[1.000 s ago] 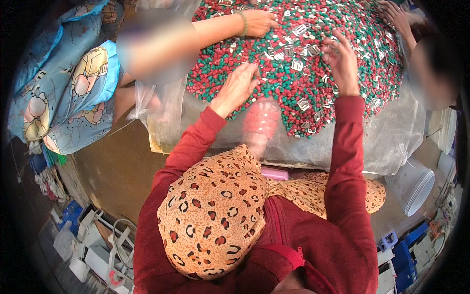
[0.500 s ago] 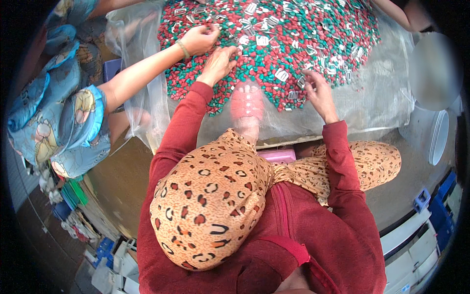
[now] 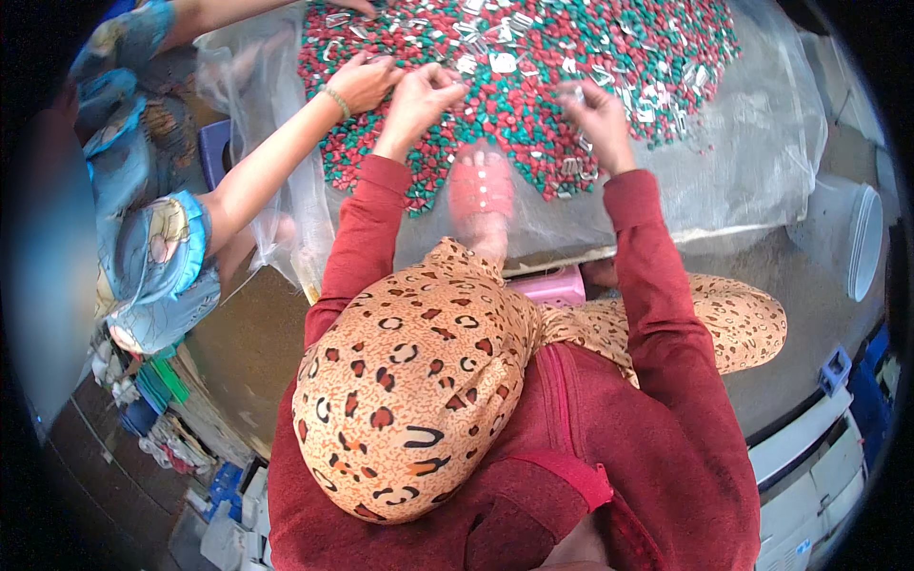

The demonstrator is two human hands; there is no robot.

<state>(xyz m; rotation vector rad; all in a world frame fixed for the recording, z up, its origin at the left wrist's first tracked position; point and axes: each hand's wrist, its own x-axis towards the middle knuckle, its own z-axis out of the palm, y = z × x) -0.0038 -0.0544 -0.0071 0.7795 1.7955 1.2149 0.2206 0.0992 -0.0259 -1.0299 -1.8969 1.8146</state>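
Note:
A wide heap of small red and green pieces lies before me, mixed with flat white frame-like pieces. Over its near middle is my left hand, thumb and fingers pinched together; whatever is between them is too small to make out. My right hand hovers above the right part of the heap with curled, slightly blurred fingers. Something small and pale shows at its fingertips, but its kind is unclear. Close to my left hand, a co-worker's hand with a wristband reaches into the same heap.
A translucent plastic sheet lies under the heap. My foot in a pink sandal rests at its near edge. A pink stool is below me, and a clear bucket stands at right. Another arm reaches in from the upper left.
My right hand has lifted from the heap's near right edge and moved up and left. My left hand has closed into a pinch. The co-worker's hand has shifted slightly left.

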